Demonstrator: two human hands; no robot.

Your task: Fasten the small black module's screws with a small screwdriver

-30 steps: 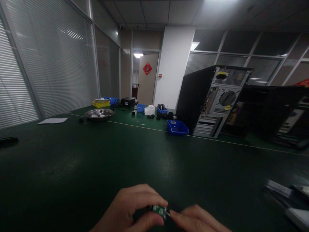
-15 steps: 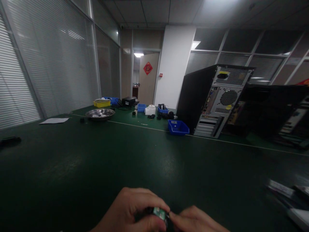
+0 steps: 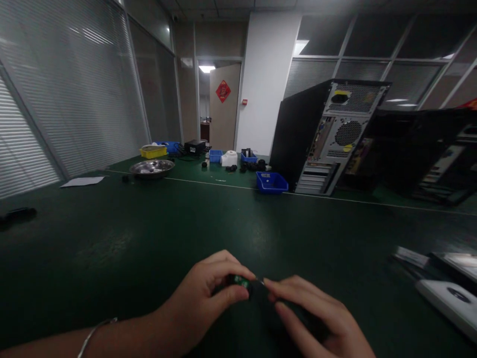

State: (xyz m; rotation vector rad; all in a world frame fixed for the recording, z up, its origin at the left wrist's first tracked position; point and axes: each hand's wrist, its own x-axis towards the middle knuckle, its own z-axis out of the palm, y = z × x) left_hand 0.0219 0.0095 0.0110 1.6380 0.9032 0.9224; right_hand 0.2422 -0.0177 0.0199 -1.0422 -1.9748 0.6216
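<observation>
Between the thumb and fingers of my left hand (image 3: 206, 288) is a small green circuit board (image 3: 242, 282) with dark edges, partly covered by the fingers. My right hand (image 3: 316, 311) is just to its right, fingers bent and fingertips close together. A tiny pale, thin piece (image 3: 260, 282) shows at the right fingertips, pointing toward the board; its kind is too small to make out. Both hands are held over the green table (image 3: 186, 223), near its front.
On the right lie a white device (image 3: 447, 303) and other blurred items. A blue bin (image 3: 272, 183) stands beside a black computer tower (image 3: 298, 144). Farther back are a metal bowl (image 3: 152, 169), a yellow basket (image 3: 153, 151) and small parts. A dark object (image 3: 17, 216) lies far left.
The view has tipped down, so the hands and table appear higher and more of both hands shows. My right fingertips are now slightly farther from the circuit board, which stays in my left hand.
</observation>
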